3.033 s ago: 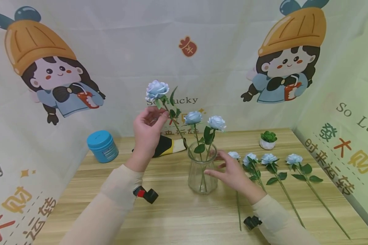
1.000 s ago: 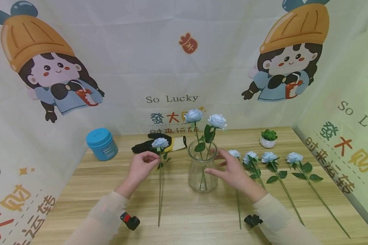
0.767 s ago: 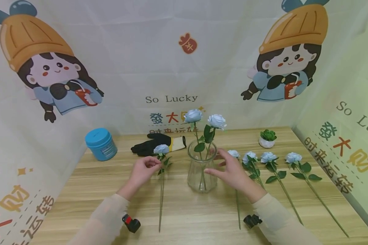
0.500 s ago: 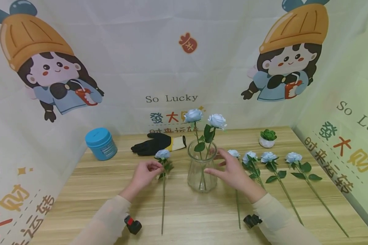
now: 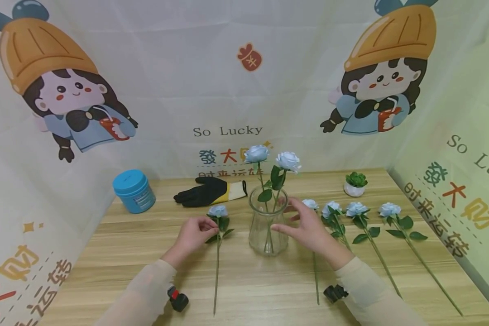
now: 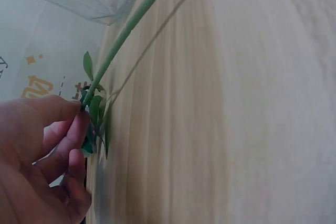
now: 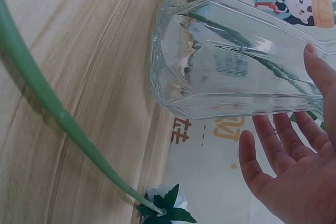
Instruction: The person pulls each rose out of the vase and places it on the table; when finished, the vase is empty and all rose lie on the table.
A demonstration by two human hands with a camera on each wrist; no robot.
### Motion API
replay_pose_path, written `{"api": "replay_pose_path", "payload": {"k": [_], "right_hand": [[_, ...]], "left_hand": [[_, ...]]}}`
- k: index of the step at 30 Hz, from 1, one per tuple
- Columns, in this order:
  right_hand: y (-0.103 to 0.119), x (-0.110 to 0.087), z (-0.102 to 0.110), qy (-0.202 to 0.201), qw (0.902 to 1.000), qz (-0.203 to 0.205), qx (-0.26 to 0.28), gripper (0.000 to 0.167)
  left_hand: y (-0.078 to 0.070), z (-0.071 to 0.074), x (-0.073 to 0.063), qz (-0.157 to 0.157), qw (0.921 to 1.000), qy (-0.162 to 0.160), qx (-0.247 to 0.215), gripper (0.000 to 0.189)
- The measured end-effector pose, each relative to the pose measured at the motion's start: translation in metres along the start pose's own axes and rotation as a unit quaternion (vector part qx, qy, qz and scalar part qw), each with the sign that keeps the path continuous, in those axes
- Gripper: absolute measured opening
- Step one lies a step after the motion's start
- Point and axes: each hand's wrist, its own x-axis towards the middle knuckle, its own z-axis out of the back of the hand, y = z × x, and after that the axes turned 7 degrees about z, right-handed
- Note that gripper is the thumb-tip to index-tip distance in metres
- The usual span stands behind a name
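My left hand pinches a pale blue rose by its stem just below the bloom, between thumb and fingertips. Its stem runs toward me low over the wooden table, casting a shadow in the left wrist view. At the right side of a clear glass vase, my right hand holds the neck loosely, thumb in front and fingers round the far side. Two pale blue roses, a left one and a right one, stand upright in that vase.
Several more roses lie on the table to the right, stems toward me. Behind the left hand lies a black and yellow work glove, with a blue lidded tub to its left. A small potted succulent stands back right.
My left hand has drawn the rose out of the vase, carried it left and lowered it close over the table, uncovering the glove. The right hand has stayed at the vase.
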Motion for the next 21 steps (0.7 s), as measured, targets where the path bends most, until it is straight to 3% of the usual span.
{"api": "replay_pose_path", "payload": {"k": [15, 21], "right_hand": [[0.004, 0.0, 0.001, 0.005, 1.0, 0.0, 0.002, 0.066], [0.003, -0.002, 0.001, 0.002, 1.0, 0.001, 0.002, 0.066]], "left_hand": [[0.003, 0.004, -0.001, -0.008, 0.999, -0.009, 0.044, 0.01], [-0.013, 0.013, -0.001, -0.008, 0.9987, -0.019, 0.046, 0.012]]}}
